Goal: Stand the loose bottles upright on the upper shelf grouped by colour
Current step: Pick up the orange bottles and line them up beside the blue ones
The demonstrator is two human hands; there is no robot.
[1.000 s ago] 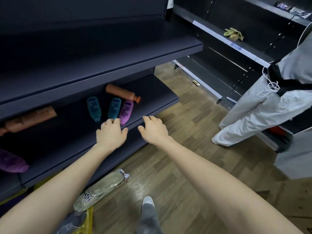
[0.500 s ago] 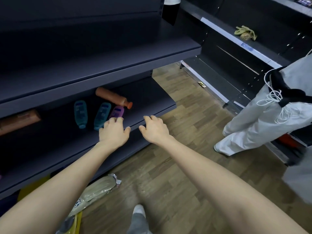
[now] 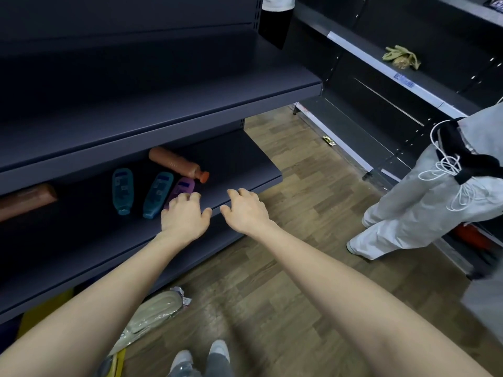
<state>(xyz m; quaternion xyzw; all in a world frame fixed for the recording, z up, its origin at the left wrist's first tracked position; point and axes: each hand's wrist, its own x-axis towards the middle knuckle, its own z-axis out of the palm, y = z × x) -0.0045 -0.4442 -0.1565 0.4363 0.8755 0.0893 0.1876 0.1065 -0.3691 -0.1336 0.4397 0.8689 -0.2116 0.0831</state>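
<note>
1. Bottles lie flat on the lower shelf (image 3: 239, 170): left teal bottle (image 3: 122, 190), right teal bottle (image 3: 158, 195), purple bottle (image 3: 183, 187), orange bottle (image 3: 175, 163) behind them.
2. Left hand (image 3: 185, 217), fingers slack and holding nothing, covers the purple bottle's near end; contact unclear. Right hand (image 3: 246, 210), equally slack and empty, hovers over the shelf's front lip.
3. Purple bottle's long axis runs away from us, tilted right. Left hand is nearer; we judge it should grasp.
</note>
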